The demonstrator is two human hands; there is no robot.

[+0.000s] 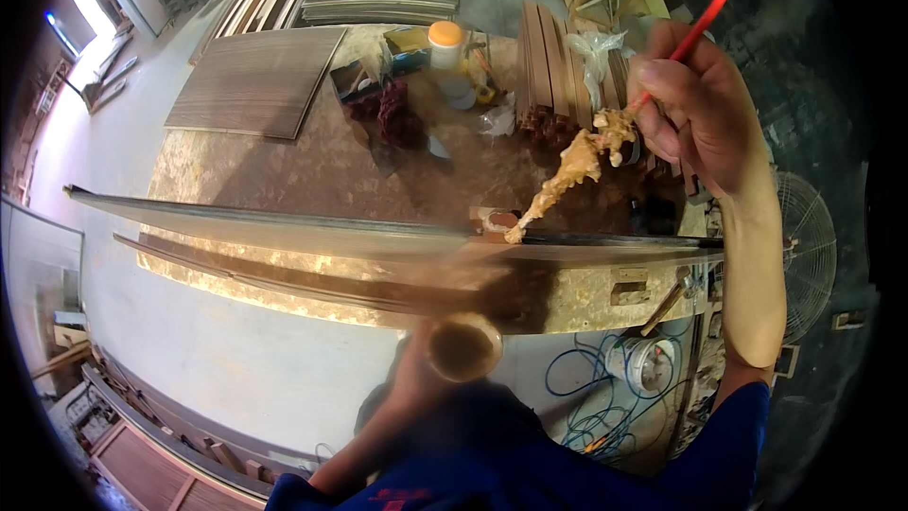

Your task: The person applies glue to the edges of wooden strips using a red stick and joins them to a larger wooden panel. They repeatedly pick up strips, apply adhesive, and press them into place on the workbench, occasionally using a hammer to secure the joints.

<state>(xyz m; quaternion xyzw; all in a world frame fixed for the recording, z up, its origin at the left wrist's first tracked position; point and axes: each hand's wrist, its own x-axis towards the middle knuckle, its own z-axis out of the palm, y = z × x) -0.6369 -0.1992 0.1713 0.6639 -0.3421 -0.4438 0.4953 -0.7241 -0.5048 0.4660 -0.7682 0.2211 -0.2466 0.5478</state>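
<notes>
My right hand (695, 99) grips a red-handled glue brush (577, 166), its fingers pinched round the thin handle. Hardened tan glue cakes the brush in thick lumps. The whitish tip meets the top edge of a long board (378, 238) standing on edge across the table, beside a rectangular cutout (494, 220). Whether the tip has bristles I cannot tell. Below the board, my left hand (416, 360) is closed round a round cup (463, 348) with brownish contents. That hand is blurred, and the cup hides part of its fingers.
A worktable (236, 170) carries a flat wood panel (260, 80), a white jar with an orange lid (445, 45), a dark red cloth (397, 114) and stacked wood strips (544, 66). Beneath its right end are a white bucket (638, 364) and blue hose (577, 407). A fan (804, 255) stands right.
</notes>
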